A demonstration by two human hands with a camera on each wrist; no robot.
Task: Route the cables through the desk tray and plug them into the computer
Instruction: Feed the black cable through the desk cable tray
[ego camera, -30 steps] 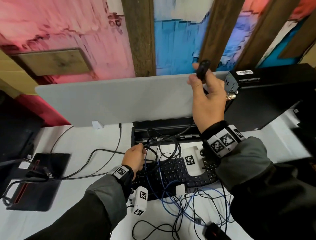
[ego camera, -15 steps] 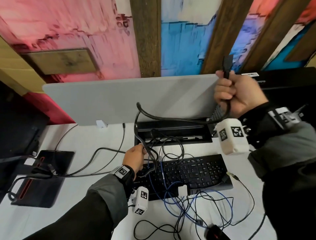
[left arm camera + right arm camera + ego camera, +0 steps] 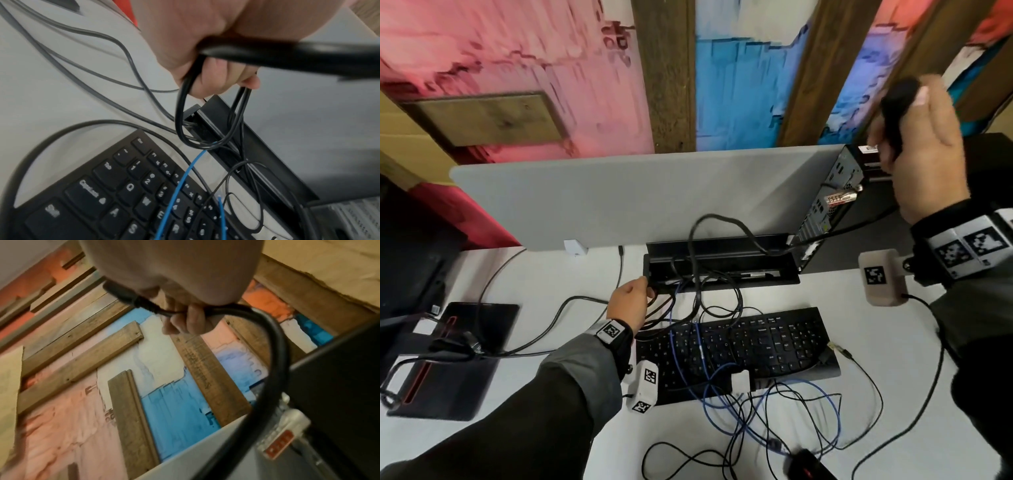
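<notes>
My right hand (image 3: 914, 137) is raised at the upper right above the black computer (image 3: 835, 192) and grips the plug end (image 3: 895, 99) of a thick black cable (image 3: 273, 353). That cable (image 3: 722, 222) arcs down over the black desk tray (image 3: 722, 270) set in the white desk. My left hand (image 3: 630, 301) sits at the tray's left end and grips a bundle of thin black cables (image 3: 185, 100) that run into the tray (image 3: 257, 142). A blue cable (image 3: 681, 363) crosses the black keyboard (image 3: 739, 346).
A grey divider panel (image 3: 619, 198) stands behind the tray. A black monitor base (image 3: 448, 359) with its cables lies at the left. Loose black and blue cables tangle in front of the keyboard, by a black mouse (image 3: 808, 467) at the lower edge.
My right hand has lifted the plug end higher and further right, pulling the thick cable's loop lower over the tray. My left hand has moved forward to the tray's left end.
</notes>
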